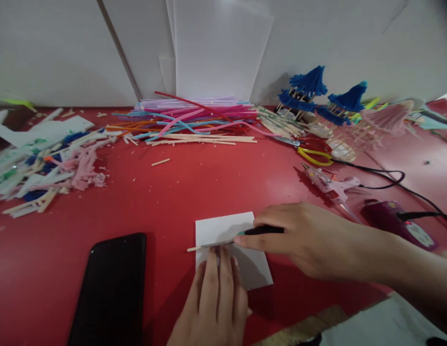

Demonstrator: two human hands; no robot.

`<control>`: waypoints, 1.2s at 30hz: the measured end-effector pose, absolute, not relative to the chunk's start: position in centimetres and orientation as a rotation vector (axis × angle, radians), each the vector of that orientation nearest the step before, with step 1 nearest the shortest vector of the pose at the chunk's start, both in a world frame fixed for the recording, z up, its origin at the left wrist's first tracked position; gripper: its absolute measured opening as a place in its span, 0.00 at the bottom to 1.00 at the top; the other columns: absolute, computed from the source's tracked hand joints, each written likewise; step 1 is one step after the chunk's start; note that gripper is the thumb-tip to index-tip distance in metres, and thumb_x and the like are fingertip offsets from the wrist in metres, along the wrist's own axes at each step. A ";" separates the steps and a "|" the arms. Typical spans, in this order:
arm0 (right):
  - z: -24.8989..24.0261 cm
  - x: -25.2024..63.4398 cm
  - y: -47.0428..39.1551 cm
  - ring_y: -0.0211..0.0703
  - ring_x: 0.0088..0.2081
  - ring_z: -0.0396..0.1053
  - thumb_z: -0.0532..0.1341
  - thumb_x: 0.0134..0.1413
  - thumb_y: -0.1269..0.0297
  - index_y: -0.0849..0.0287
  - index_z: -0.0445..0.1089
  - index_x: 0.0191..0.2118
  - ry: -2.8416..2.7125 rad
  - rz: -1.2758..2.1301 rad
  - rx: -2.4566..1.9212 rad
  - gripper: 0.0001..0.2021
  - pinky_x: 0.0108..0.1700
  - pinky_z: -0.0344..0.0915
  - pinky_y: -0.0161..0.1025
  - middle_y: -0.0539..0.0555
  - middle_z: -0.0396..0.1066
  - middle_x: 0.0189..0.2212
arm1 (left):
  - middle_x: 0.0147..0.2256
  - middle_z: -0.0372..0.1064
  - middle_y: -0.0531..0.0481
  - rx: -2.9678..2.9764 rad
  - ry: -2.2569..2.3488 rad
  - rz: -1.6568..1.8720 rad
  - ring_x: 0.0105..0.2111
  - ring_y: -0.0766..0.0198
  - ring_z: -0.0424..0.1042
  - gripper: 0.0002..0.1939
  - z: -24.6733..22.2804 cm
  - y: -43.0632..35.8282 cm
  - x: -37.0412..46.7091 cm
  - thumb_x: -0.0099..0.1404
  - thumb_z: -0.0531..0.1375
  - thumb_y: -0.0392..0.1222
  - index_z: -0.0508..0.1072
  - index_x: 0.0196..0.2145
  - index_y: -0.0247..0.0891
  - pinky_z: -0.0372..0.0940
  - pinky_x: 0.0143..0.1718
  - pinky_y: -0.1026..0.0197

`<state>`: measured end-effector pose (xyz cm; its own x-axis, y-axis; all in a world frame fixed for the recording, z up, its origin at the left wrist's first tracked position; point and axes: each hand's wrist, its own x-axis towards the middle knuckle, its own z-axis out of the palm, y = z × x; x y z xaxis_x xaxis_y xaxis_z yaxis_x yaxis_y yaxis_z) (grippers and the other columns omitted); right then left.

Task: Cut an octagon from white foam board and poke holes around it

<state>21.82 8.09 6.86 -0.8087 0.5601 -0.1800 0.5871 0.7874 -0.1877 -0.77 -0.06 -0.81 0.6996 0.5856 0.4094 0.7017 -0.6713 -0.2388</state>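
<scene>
A square white board [223,226] lies on the red table near the front middle. Across it runs a thin wooden stick [191,250], its pale end jutting past the board's left edge. My left hand [219,298] comes from below with its fingers close together, the tips pressing the stick against the board; they partly hide it. My right hand [298,235] is wrapped round the black handle of a knife [262,230]. The knife's thin blade points left and lies along the stick, just beyond my left fingertips. Whether the blade has cut in, I cannot tell.
A black phone [110,288] lies at left. Scraps [75,163] are heaped behind it. Coloured pipe cleaners [201,115] and sticks line the wall. To the right are yellow-handled scissors [315,156], a glue gun [331,185], a corded power strip [399,223] and blue-roofed models [309,84].
</scene>
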 end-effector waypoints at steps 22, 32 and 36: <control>7.9 22.6 9.0 0.42 0.34 0.70 0.55 0.56 0.79 0.40 0.63 0.61 2.814 -0.393 0.914 0.31 0.34 0.64 0.38 0.53 0.75 0.41 | 0.49 0.72 0.30 -2.553 -0.994 -0.388 0.48 0.44 0.74 0.21 -0.8 -0.1 -0.7 0.73 0.47 0.43 0.67 0.52 0.21 0.65 0.48 0.50; 8.6 23.9 8.9 0.41 0.33 0.71 0.51 0.52 0.84 0.44 0.68 0.58 2.796 -0.369 0.935 0.33 0.32 0.63 0.36 0.53 0.75 0.39 | 0.50 0.72 0.30 -2.560 -1.006 -0.376 0.49 0.44 0.73 0.20 -0.6 -0.1 -0.7 0.73 0.48 0.42 0.68 0.51 0.22 0.67 0.47 0.50; 9.1 24.4 8.5 0.38 0.30 0.71 0.55 0.50 0.83 0.41 0.72 0.54 2.778 -0.325 1.004 0.32 0.29 0.62 0.33 0.50 0.76 0.38 | 0.50 0.72 0.30 -2.557 -1.005 -0.405 0.49 0.44 0.74 0.19 -0.6 -0.1 -0.6 0.74 0.46 0.41 0.68 0.50 0.22 0.67 0.47 0.50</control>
